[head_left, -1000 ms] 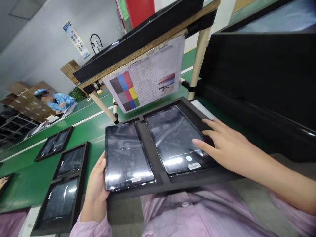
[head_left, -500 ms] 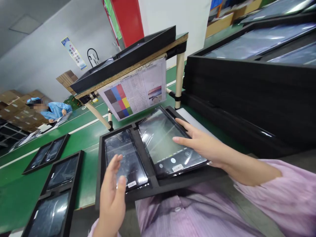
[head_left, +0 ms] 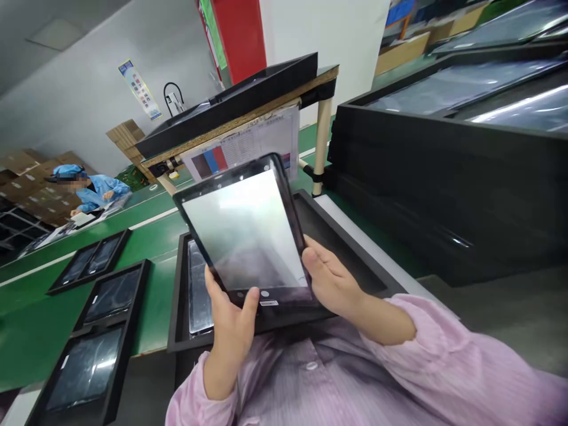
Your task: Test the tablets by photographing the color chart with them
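Note:
I hold a black tablet [head_left: 246, 236] up in front of me, tilted, its screen lit pale grey-white. My left hand [head_left: 231, 322] grips its lower left edge with the thumb on the bottom bezel. My right hand [head_left: 331, 281] clasps its lower right edge, thumb on the frame. Below it lies a black two-slot tray [head_left: 177, 296]. A second tablet [head_left: 199, 290] rests in the tray's left slot, partly hidden by the raised one. The right slot [head_left: 341, 242] shows bare black.
A colour chart sheet [head_left: 235, 151] hangs from a small stand [head_left: 248, 112] behind the tray. More trays with tablets [head_left: 89, 355] lie on the green belt [head_left: 26, 307] at left. A tall stack of black trays [head_left: 444, 177] rises at right. A person in blue [head_left: 89, 189] works far left.
The right tablet has come out of its slot and now stands raised in both hands with a bright screen. My left hand moved from hovering over the left tablet to gripping the lifted one.

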Tool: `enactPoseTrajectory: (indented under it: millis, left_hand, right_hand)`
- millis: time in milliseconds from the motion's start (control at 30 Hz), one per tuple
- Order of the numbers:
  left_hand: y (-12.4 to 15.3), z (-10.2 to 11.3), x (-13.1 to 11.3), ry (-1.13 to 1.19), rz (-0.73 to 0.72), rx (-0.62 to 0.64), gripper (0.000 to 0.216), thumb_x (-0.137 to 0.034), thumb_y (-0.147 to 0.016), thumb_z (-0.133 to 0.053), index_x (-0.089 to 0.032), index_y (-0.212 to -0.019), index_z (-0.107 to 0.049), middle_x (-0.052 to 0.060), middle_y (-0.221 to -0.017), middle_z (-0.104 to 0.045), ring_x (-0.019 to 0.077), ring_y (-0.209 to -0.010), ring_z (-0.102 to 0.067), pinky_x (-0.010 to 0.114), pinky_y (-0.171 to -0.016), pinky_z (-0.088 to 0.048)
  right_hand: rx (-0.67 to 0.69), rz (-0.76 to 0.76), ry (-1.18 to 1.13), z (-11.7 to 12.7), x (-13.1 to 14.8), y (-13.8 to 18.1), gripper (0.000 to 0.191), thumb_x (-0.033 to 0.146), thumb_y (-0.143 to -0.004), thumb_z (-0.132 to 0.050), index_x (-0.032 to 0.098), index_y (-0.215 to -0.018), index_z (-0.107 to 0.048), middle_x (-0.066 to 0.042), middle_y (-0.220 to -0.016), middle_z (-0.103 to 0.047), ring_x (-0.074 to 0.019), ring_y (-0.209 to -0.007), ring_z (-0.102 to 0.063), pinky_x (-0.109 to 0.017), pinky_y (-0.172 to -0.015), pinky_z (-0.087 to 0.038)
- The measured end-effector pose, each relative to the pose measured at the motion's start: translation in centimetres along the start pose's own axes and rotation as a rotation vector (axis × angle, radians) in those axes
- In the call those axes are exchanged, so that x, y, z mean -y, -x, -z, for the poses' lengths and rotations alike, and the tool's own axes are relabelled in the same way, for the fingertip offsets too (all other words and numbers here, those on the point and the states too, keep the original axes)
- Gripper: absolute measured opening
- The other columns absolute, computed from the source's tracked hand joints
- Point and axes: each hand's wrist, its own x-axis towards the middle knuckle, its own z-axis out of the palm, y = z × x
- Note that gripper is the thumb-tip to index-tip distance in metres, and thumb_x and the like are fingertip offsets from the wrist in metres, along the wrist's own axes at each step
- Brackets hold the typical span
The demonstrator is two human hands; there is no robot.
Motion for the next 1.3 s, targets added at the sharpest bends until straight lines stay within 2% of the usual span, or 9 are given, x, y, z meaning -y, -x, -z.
enactPoseTrajectory:
  millis: [67, 167, 267, 433, 600, 900, 1067, 1300]
  left_hand:
    - [0.3, -0.1, 1.1, -0.072, -0.062, -0.041, 0.109, -0.051, -0.081, -0.077, -0.011, -0.157, -0.010, 0.030, -0.160, -0.028, 0.0360, -0.149, -0.038, 0.053, -0.122, -0.033]
    - [0.9, -0.1, 1.7, -0.168, -0.132, -0.099, 0.116, -0.049, -0.074, -0.083, -0.010, -0.155, -0.011, 0.031, -0.157, -0.029, 0.0380, -0.148, -0.038, 0.054, -0.121, -0.032]
    - [1.3, -0.2, 1.4, -0.242, -0.164, -0.080, 0.120, -0.044, -0.073, -0.085, -0.013, -0.157, -0.005, 0.029, -0.159, -0.022, 0.0365, -0.152, -0.029, 0.053, -0.125, -0.026]
    - [1.7, -0.3, 1.3, -0.306, -0.204, -0.062, 0.127, -0.041, -0.074, -0.086, -0.017, -0.159, 0.006, 0.029, -0.162, -0.011, 0.0364, -0.157, -0.016, 0.055, -0.126, -0.021]
    - [1.7, -0.3, 1.6, -0.322, -0.277, -0.068, 0.129, -0.040, -0.074, -0.087, -0.017, -0.160, 0.007, 0.030, -0.164, -0.008, 0.0386, -0.157, -0.017, 0.056, -0.125, -0.024]
    - [1.3, -0.3, 1.7, -0.379, -0.379, -0.069, 0.131, -0.038, -0.075, -0.086, -0.018, -0.161, 0.011, 0.030, -0.166, -0.004, 0.0390, -0.158, -0.009, 0.058, -0.126, -0.019]
    - [1.1, -0.2, 1.9, -0.433, -0.433, -0.078, 0.130, -0.039, -0.077, -0.085, -0.020, -0.161, 0.013, 0.028, -0.166, -0.001, 0.0385, -0.158, -0.008, 0.058, -0.126, -0.017]
    - [1.1, -0.2, 1.8, -0.395, -0.372, -0.061, 0.137, -0.046, -0.070, -0.089, -0.020, -0.160, 0.011, 0.027, -0.166, 0.001, 0.0389, -0.159, -0.004, 0.059, -0.126, -0.015]
  right_hand:
    - [0.019, -0.136, -0.053, -0.2, -0.2, -0.3, 0.064, 0.075, -0.090, -0.053, 0.022, -0.119, -0.072, -0.010, -0.123, -0.071, -0.0299, -0.125, -0.063, -0.045, -0.108, -0.053]
    - [-0.041, -0.249, -0.176, -0.1, 0.0, -0.8, 0.056, 0.074, -0.078, -0.069, 0.022, -0.096, -0.076, -0.007, -0.105, -0.076, -0.0298, -0.112, -0.069, -0.044, -0.100, -0.058]
    - [-0.096, -0.261, -0.268, -0.3, 0.0, -1.1, 0.049, 0.070, -0.073, -0.075, 0.022, -0.080, -0.072, -0.005, -0.093, -0.075, -0.0305, -0.107, -0.070, -0.043, -0.092, -0.061]
    - [-0.201, -0.195, -0.223, -0.3, -0.8, -1.0, 0.046, 0.067, -0.075, -0.072, 0.024, -0.066, -0.060, -0.004, -0.083, -0.073, -0.0301, -0.106, -0.069, -0.042, -0.084, -0.063]
    - [-0.208, -0.133, -0.216, -0.2, -1.3, -0.9, 0.050, 0.068, -0.077, -0.069, 0.024, -0.061, -0.053, -0.004, -0.076, -0.069, -0.0304, -0.102, -0.069, -0.043, -0.080, -0.063]
    - [-0.217, -0.077, -0.277, -0.2, -1.5, -1.0, 0.050, 0.070, -0.075, -0.073, 0.023, -0.066, -0.058, -0.003, -0.074, -0.068, -0.0285, -0.099, -0.069, -0.040, -0.077, -0.062]
    - [-0.168, -0.079, -0.315, -0.1, -1.7, -1.0, 0.052, 0.070, -0.076, -0.072, 0.022, -0.064, -0.058, -0.003, -0.073, -0.067, -0.0268, -0.092, -0.070, -0.039, -0.076, -0.062]
    - [-0.186, -0.070, -0.289, 0.0, -1.5, -0.9, 0.050, 0.069, -0.079, -0.071, 0.023, -0.066, -0.059, -0.001, -0.074, -0.068, -0.0246, -0.090, -0.070, -0.037, -0.077, -0.061]
